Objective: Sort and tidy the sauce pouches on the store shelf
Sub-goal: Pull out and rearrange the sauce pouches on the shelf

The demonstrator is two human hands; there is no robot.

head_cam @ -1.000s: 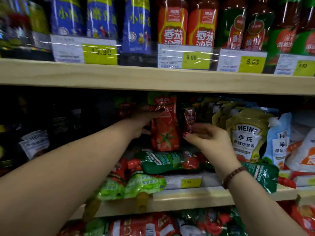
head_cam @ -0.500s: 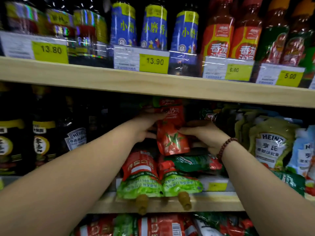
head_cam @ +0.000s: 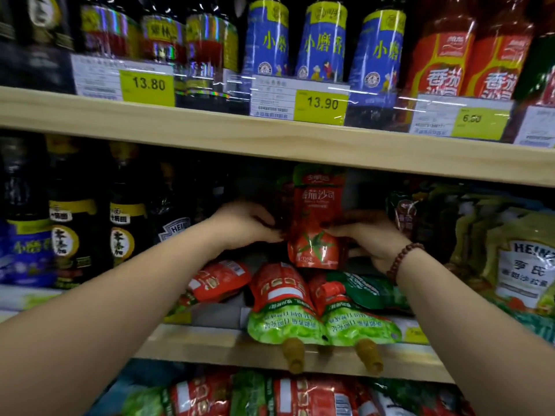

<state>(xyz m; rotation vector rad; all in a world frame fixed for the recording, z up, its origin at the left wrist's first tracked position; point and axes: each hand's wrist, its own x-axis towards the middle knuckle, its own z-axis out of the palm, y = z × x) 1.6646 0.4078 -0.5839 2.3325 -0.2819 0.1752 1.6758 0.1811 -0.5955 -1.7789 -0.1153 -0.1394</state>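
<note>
From the head camera, both hands reach into the middle tier of a pale wooden store shelf (head_cam: 270, 145). At the centre of the frame stands an upright red plastic tomato-sauce pouch (head_cam: 316, 223) with a tomato picture on its front. The left hand (head_cam: 243, 225) is at its nine o'clock side, fingers curled against the pouch edge; the right hand (head_cam: 371, 235), with a dark red beaded bracelet (head_cam: 402, 261) at its wrist, pinches the pouch from three o'clock, thumb on the front. Below it, toward six o'clock, two red-and-green spouted pouches (head_cam: 318, 310) lie flat, spouts hanging over the shelf lip. At nine o'clock stand dark glass sauce bottles (head_cam: 72, 235); at three o'clock, yellow-green Heinz dressing pouches (head_cam: 522, 265). At twelve o'clock, on the tier above, sit blue-labelled bottles (head_cam: 322, 43) behind yellow price tags (head_cam: 321, 105).
</note>
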